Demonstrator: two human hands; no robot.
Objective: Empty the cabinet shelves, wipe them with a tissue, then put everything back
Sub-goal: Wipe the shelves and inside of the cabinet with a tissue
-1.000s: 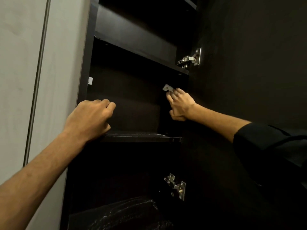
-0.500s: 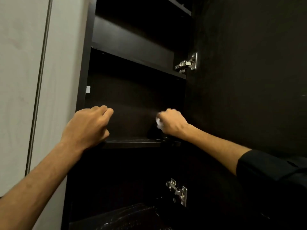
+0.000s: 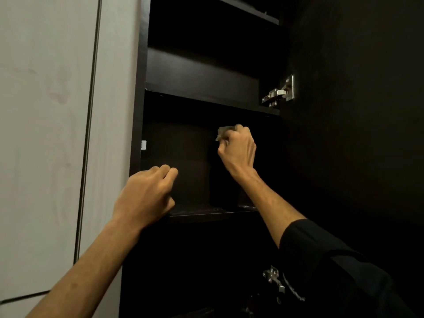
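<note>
Right hand [image 3: 237, 150] clutching tissue [image 3: 223, 131] inside dark cabinet [image 3: 202, 72]; left hand [image 3: 146, 196] curled at shelf edge [image 3: 213, 214], apparently gripping it.

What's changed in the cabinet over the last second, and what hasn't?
The right hand, gripping the tissue, dropped from high on the back panel toward the shelf half a second ago and has now risen again, a little further left than where it began. The left hand stayed curled at the shelf's front edge. The door remains open, and nothing can be seen on that shelf.
</note>
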